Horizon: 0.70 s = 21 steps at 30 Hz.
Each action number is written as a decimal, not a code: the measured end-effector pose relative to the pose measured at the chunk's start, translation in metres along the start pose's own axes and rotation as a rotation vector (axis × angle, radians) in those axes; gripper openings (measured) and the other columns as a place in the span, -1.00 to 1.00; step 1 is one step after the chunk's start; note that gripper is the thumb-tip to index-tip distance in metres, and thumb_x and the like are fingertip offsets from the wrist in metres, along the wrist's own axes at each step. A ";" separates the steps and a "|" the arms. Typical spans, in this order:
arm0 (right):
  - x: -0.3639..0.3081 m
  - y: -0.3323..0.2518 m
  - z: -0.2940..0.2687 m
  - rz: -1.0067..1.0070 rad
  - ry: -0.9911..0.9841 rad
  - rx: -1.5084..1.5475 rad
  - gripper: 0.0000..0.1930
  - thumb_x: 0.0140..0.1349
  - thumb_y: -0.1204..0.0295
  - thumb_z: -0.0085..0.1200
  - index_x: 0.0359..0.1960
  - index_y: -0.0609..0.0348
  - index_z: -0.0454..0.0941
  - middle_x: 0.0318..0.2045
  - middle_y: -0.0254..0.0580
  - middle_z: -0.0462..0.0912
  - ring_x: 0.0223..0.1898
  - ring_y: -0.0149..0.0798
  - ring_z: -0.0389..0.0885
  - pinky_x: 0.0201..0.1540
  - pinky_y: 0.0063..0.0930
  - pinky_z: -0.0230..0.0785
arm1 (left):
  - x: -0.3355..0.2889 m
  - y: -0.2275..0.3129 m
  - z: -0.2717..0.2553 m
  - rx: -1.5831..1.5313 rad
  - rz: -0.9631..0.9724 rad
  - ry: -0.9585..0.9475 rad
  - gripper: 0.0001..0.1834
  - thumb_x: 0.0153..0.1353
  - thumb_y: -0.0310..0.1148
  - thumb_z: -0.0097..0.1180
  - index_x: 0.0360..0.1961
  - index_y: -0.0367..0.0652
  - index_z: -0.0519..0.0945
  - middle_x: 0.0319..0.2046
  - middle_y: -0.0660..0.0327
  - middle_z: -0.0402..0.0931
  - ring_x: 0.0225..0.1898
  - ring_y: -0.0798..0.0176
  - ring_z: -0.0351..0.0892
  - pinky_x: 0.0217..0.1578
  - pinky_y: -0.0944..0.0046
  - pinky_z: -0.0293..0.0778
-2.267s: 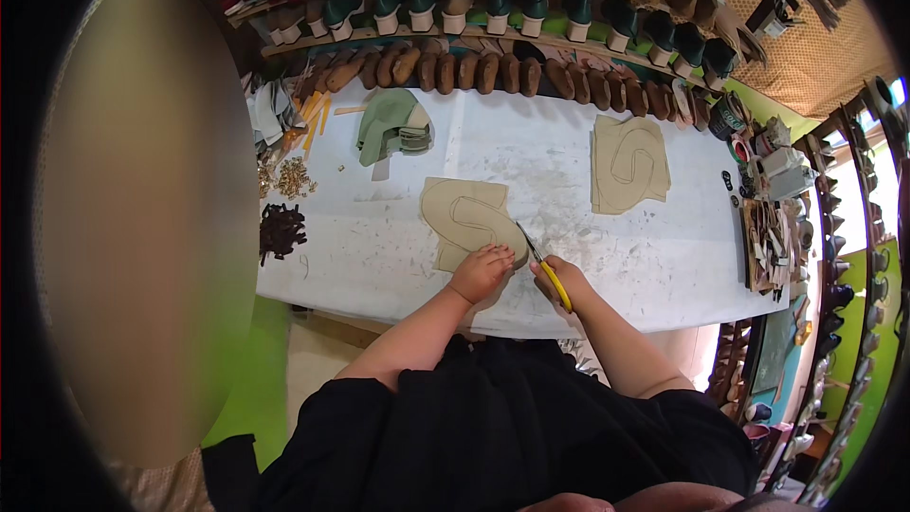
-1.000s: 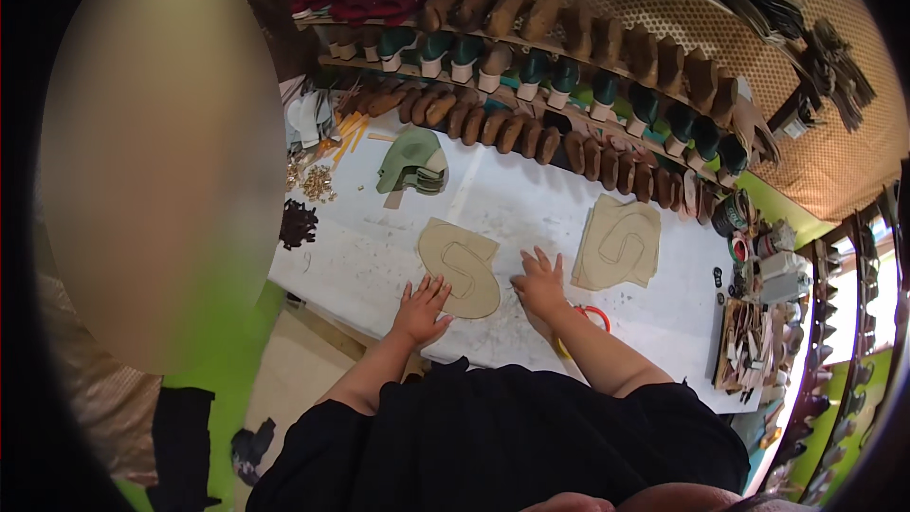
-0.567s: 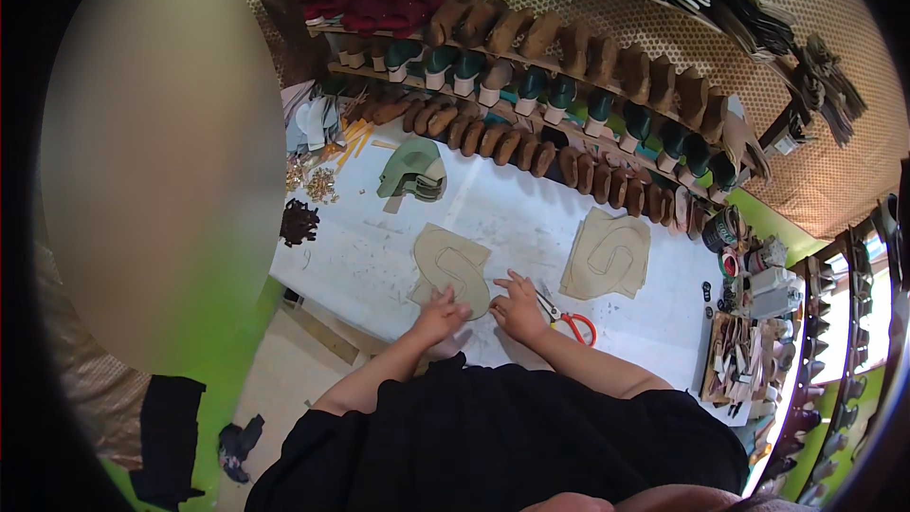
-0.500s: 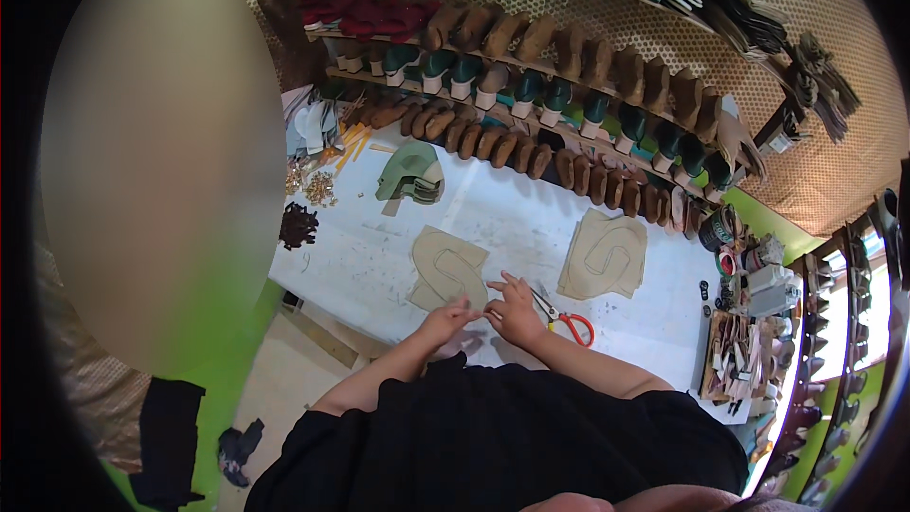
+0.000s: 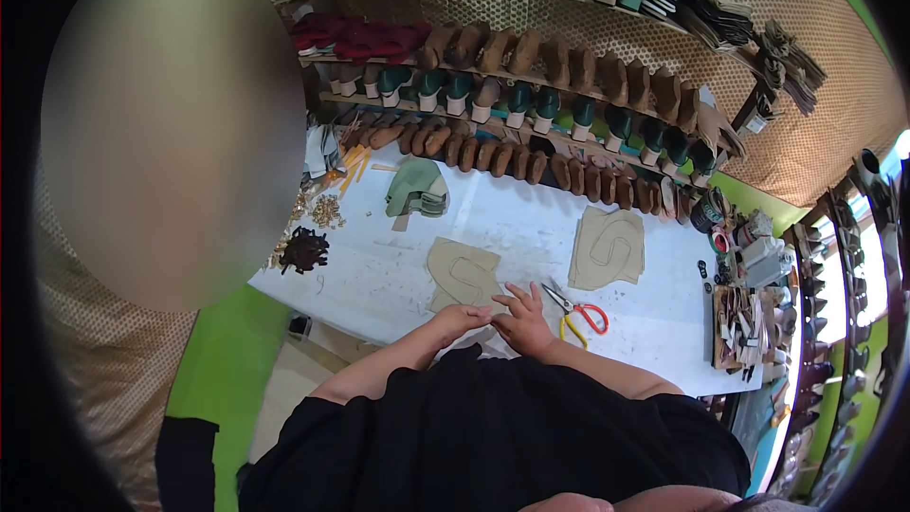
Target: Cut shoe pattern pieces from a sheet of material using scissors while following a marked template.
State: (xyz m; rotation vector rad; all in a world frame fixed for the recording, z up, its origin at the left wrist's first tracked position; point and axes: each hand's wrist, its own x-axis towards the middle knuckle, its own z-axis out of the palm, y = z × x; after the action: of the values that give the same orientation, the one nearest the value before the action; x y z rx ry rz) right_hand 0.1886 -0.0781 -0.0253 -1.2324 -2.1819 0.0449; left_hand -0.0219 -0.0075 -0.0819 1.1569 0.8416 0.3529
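My left hand and my right hand meet at the near edge of the white table, fingertips close together. The left thumb and fingers are pressed in a pinch. On the right, thumb and index finger pinch near the left fingertips while the other fingers stretch out. Whatever lies between them is too small to make out. Just beyond my hands is a stack of beige sheet pieces with a curved outline drawn on top. Scissors with one red and one yellow handle lie beside my right hand.
A second beige stack lies farther right. Green cut pieces, gold bits and a dark brown pile sit to the left. Shelves of shoe lasts line the back. Containers and a tool rack stand at the right edge.
The view has shifted slightly. My hands stay together at the table's near edge, and the right hand has moved a little away from the scissors, uncovering more of the yellow handle.
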 end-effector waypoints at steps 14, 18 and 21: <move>0.031 -0.009 0.010 0.177 0.029 -0.020 -0.88 0.00 0.40 0.28 -0.38 0.02 0.68 0.12 -0.06 0.50 0.31 0.22 0.29 0.27 0.06 0.21 | -0.065 -0.037 -0.235 0.529 0.184 1.175 -0.80 0.15 -0.28 0.29 -0.26 -0.13 0.76 -0.12 -0.07 0.67 0.04 0.01 0.62 0.03 0.20 0.47; 0.020 -0.005 -0.008 0.303 0.002 -0.079 -0.89 0.01 0.40 0.28 -0.38 0.04 0.69 0.11 -0.05 0.51 0.31 0.18 0.28 0.30 0.02 0.21 | -0.110 -0.068 -0.316 0.732 -0.016 1.347 -0.77 0.19 -0.21 0.22 -0.26 -0.08 0.77 -0.12 -0.05 0.67 0.08 -0.09 0.58 0.19 0.02 0.39; 0.010 -0.004 -0.013 0.353 -0.022 -0.101 -0.90 0.03 0.41 0.28 -0.39 0.03 0.69 0.12 -0.06 0.50 0.32 0.17 0.27 0.31 0.02 0.20 | -0.133 -0.091 -0.344 1.017 -0.142 1.281 -0.71 0.28 -0.19 0.11 -0.09 -0.03 0.74 0.04 -0.03 0.60 0.21 -0.09 0.47 0.27 -0.11 0.28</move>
State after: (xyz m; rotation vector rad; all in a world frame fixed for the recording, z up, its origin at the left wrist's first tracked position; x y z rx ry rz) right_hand 0.1883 -0.0760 -0.0087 -1.6695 -1.9802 0.0951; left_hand -0.3778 0.0972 -0.1621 1.7559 2.3979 0.5758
